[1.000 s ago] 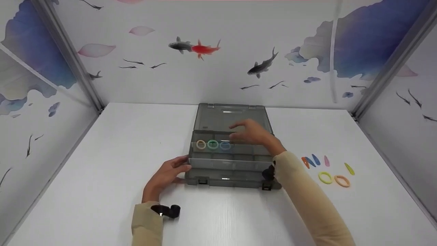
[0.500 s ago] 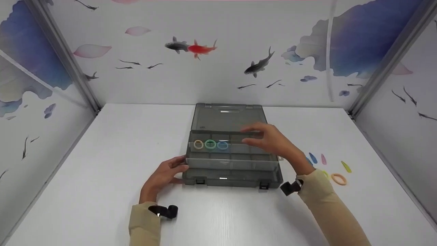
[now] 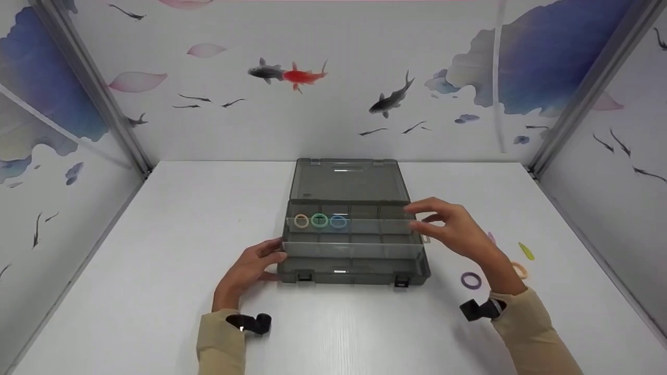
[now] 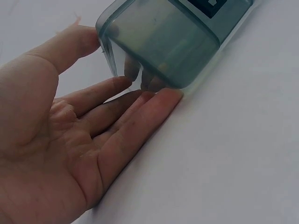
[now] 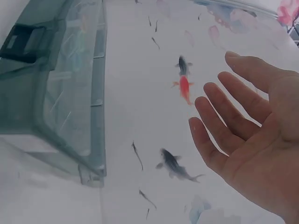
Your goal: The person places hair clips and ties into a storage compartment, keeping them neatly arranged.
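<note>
An open grey see-through compartment box (image 3: 354, 264) lies on the table, its lid (image 3: 346, 185) folded back. My left hand (image 3: 252, 265) touches the box's left side; in the left wrist view its fingers lie nearly straight against the corner. Three small rings, which look like hair ties, sit in the back row: a peach ring (image 3: 295, 223), a green ring (image 3: 312, 221) and a blue ring (image 3: 331, 222). My right hand (image 3: 461, 232) hovers at the box's right edge, holding nothing. In the right wrist view its fingers are spread loosely.
Right of the box lie a purple ring (image 3: 462, 281), an orange ring (image 3: 522, 269) partly behind my right wrist, a yellow-green hair clip (image 3: 526, 251) and a pink hair clip (image 3: 491, 237). A patterned wall (image 3: 333, 125) closes off the table's back.
My right hand has moved from above the box's back row to its right edge, uncovering the purple ring and hiding some clips. My left hand stays at the box.
</note>
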`<state>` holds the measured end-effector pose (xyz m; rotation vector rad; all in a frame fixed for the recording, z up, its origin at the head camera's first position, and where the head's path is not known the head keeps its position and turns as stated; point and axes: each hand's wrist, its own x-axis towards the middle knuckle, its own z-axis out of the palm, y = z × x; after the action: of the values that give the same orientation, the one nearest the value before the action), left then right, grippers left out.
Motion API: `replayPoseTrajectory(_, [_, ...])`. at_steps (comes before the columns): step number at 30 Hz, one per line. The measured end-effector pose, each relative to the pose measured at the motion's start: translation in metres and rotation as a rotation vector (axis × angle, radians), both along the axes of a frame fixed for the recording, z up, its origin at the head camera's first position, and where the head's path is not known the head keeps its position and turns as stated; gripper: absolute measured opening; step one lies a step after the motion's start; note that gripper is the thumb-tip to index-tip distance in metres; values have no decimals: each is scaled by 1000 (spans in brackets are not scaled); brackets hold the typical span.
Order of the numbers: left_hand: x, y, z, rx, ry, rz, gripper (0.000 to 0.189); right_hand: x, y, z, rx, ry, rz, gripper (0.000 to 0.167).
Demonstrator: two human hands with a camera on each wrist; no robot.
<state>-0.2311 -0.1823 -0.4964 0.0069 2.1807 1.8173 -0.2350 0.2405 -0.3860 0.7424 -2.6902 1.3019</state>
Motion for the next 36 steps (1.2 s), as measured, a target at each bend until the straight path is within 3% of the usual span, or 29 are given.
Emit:
replayPoseTrajectory(7, [0, 0, 0, -24, -3, 12, 65, 3, 34, -28, -31, -87, -51, 31])
replayPoseTrajectory(15, [-1, -3, 3, -29, 6, -2, 66, 3, 73, -53, -41, -53, -63, 28])
replayPoseTrajectory(25, [0, 0, -2, -25, 0, 2, 63, 10, 111, -62, 62, -102, -159, 32])
replayPoseTrajectory(36, [1, 0, 0, -26, 16, 4, 64, 9, 127, -80, 164, -171, -136, 43])
